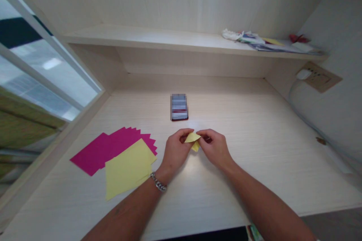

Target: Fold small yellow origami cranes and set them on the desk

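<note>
A small folded piece of yellow paper [192,138] is held up between my two hands, just above the desk. My left hand [177,147] pinches its left side, thumb and fingers closed. On the other side my right hand [216,146] grips the right edge between thumb and index finger. One flap points down below the fingers; the folds behind the fingertips are hidden. Left of my left hand lie several yellow sheets [127,169], partly over a fanned stack of magenta sheets [113,147].
A phone [179,107], its screen blurred, lies beyond my hands. A shelf [169,39] runs across the back, with papers [271,43] at its right. On the right wall, a white plug with a grey cable [299,115] sits in a socket plate [322,77].
</note>
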Available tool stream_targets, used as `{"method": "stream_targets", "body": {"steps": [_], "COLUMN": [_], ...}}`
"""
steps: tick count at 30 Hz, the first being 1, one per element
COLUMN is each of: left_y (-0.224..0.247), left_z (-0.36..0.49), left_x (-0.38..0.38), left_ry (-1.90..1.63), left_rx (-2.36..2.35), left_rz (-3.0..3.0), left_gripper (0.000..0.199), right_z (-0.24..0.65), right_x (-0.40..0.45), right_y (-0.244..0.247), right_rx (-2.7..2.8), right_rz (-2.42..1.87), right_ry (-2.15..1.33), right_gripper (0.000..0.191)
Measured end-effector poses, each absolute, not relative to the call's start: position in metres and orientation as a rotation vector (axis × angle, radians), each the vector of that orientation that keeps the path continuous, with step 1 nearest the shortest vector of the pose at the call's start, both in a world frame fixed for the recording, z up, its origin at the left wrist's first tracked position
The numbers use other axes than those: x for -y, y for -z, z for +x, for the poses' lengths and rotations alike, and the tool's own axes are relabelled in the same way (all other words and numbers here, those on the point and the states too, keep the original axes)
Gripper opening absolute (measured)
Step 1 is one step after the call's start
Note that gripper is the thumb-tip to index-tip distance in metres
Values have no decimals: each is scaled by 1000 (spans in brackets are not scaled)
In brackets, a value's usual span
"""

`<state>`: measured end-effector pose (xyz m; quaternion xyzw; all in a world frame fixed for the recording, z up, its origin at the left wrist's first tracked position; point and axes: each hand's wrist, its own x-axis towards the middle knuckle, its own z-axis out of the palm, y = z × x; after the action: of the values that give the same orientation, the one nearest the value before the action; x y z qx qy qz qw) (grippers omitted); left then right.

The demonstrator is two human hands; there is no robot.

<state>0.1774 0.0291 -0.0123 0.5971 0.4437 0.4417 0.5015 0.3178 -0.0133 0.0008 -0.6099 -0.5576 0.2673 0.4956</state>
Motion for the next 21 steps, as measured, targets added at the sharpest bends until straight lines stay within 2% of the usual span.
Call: {"method": "stream_targets", "body": {"steps": [5,7,14,21], "left_y": [11,11,9,9], "left_z": [174,173,173,173], "left_x": [-34,-35,-35,-32], "left_ry": [-1019,-989,-953,-912], "left_rx": [-1067,-1078,-1037,-1023], "left_rz": [1400,1404,1373,1475], "left_gripper": [27,27,27,29], "right_z": [326,327,330,331], "right_x": [6,3,3,0], "right_y": [3,5,7,13], "right_rx": [1112,1001,923,1049], "right_rz": [-1261,-1214,-1120,-1210], "right_ry": [-1196,-1317,-1445,-1336], "right_gripper": [26,28,31,32]}}
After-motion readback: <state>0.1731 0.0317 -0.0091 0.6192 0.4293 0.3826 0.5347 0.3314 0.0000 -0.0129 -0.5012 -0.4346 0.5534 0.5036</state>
